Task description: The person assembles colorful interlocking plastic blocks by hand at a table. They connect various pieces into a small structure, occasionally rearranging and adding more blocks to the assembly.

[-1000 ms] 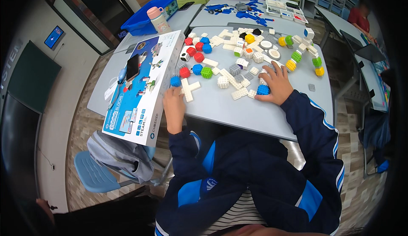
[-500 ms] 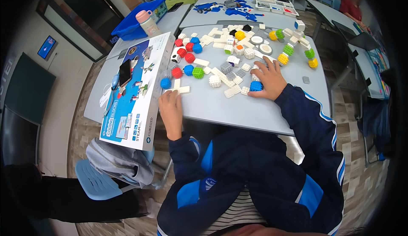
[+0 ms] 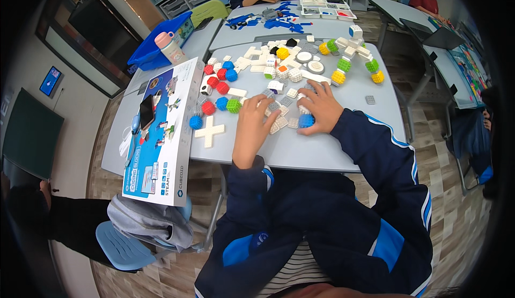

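Observation:
My right hand (image 3: 326, 109) curls over a short row of studded blocks at the near right of the tabletop. Its thumb is against the blue block (image 3: 306, 121) at the near end; white and grey parts show under the fingers. My left hand (image 3: 253, 129) is over the loose pieces just left of it, thumb and fingers apart; what lies under its palm is hidden. Left of that hand, a white cross-shaped piece (image 3: 210, 131) lies flat beside a blue studded block (image 3: 196, 122). A green studded block (image 3: 233, 106) sits just beyond my left fingers.
A blocks box (image 3: 166, 153) with a phone (image 3: 147, 111) on it lies at the left. Behind stand a bottle (image 3: 170, 49) and blue bin (image 3: 147, 56). A built block figure (image 3: 354, 48) stands at the back right. A person sits across, near a compartment tray (image 3: 327, 7).
My left hand has let go of the white cross piece and moved right, over the loose pieces. My right hand stays on its row of blocks. The view has shifted slightly.

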Demonstrator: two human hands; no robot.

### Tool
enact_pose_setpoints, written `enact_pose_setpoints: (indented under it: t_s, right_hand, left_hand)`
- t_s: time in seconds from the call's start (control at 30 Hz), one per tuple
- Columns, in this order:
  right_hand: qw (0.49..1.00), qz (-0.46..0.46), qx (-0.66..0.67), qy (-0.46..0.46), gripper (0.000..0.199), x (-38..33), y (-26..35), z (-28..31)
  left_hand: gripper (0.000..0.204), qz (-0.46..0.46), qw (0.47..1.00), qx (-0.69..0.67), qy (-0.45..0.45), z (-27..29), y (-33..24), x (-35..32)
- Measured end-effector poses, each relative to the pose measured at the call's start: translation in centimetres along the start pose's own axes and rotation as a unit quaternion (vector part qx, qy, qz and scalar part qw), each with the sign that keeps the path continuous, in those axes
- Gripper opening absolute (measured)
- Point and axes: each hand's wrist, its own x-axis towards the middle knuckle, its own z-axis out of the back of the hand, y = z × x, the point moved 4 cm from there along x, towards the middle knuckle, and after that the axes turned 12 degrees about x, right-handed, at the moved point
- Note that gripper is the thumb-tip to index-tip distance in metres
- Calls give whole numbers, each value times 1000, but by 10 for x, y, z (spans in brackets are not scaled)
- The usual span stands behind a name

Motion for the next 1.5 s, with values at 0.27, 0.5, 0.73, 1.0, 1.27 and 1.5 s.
enact_pose_setpoints:
  t_s: [0.27,0.5,0.73,1.0,1.27,1.5]
  right_hand:
    - [1000,-11,-22,2,83,1,-13,0]
    - [999,-32,-7,-5,78,2,-16,2]
    - [997,19,30,-66,52,6,-12,35]
    - [981,-90,114,-127,25,-1,-28,94]
    - [879,-331,204,276,40,-32,-45,81]
    - [869,-347,269,227,26,-25,-36,59]
  left_hand:
    - [43,57,995,58,54,-3,-5,-28]
    - [29,48,994,88,35,-8,-2,-41]
    - [22,23,991,120,-44,-8,15,-40]
    - [17,15,986,158,-52,-2,22,-9]
    - [22,25,998,27,-54,-13,-23,-8]
    - [37,-15,1000,-16,8,-50,-65,-2]
